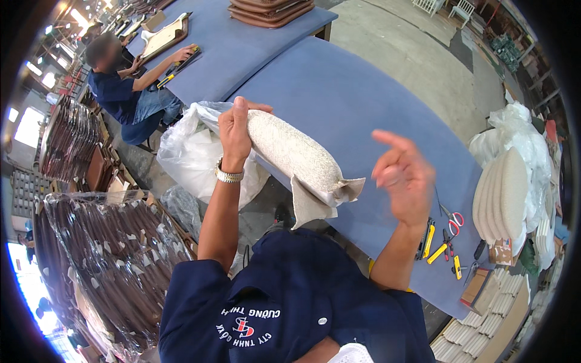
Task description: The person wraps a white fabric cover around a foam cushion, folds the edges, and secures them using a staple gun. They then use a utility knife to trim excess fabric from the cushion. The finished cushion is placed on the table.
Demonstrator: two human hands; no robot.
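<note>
With my left grip [235, 134] grasping one end of the beige padded roll [293, 151] over the near edge of the worktop [363, 91] and my right grip [404, 178] loosely spread, seemingly empty, I judged steadiness essential for smoothing its loose fabric flap [307, 202].

Upholstered cushion pad [293, 151]: cream woven fabric, elongated, rounded, smooth on top. Held up slanting, far left to near right, by blue table's [357, 91] near edge. Loose fabric flaps [307, 204] stick out, near right end.
</note>
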